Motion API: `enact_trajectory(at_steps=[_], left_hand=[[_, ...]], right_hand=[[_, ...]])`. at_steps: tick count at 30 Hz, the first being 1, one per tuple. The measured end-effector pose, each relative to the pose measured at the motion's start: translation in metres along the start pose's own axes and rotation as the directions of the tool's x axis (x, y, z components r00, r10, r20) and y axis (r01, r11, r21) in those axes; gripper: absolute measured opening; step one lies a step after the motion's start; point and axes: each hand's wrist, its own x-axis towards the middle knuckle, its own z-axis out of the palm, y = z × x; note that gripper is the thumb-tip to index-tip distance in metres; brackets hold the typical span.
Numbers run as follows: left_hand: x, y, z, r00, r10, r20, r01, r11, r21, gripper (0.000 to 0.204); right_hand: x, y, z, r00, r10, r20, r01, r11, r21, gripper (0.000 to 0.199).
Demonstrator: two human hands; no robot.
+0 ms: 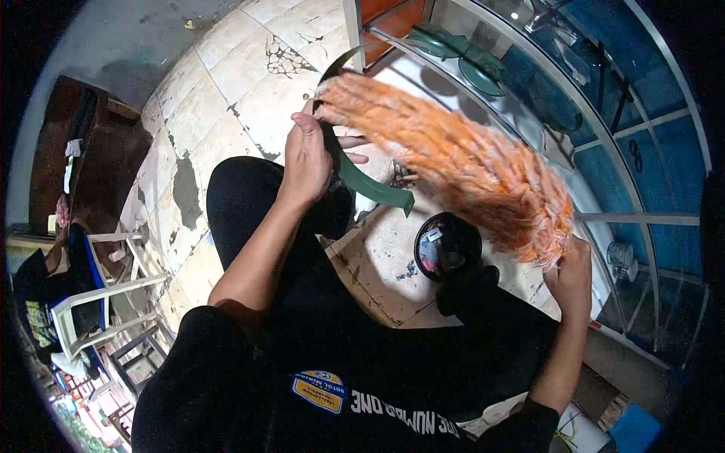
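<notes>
A long fluffy bundle of orange fibres [461, 151], blurred, stretches slantwise in the air from the left hand [306, 155] at its upper end to the right hand [570, 275] at its lower end. A dark green flat strap [370, 185] curls at the upper end, hanging below the left hand

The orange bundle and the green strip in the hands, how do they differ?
The orange bundle is fluffy, thick and blurred; the green strip is flat, thin and smooth. The bundle spans from the left hand to the right hand; the strip sits only at the left hand, its free end hanging loose. The bundle is far bigger than the strip. Both meet at the left hand.
</notes>
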Motion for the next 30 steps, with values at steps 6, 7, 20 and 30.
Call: enact_trajectory(at_steps=[6,7,20,30], left_hand=[[0.007,-0.001,-0.005,0.94,0.339,-0.047,-0.324,0.926,0.195,0.072],[0.008,0.001,-0.008,0.918,0.396,-0.028,-0.364,0.867,0.341,0.07],[0.019,-0.002,-0.007,0.993,0.02,-0.118,-0.041,0.983,-0.181,0.065],[0.018,-0.005,-0.01,0.978,-0.202,0.054,0.2,0.829,-0.522,0.055]], right_hand=[[0.0,-0.004,-0.014,0.959,-0.066,0.276,0.032,0.992,0.124,0.013],[0.001,-0.004,-0.016,0.957,-0.034,0.287,0.016,0.998,0.067,0.014],[-0.015,0.032,-0.041,0.913,0.13,0.386,-0.145,0.989,0.009,0.027],[-0.023,0.043,-0.034,0.981,0.106,0.163,-0.125,0.986,0.111,0.029]])
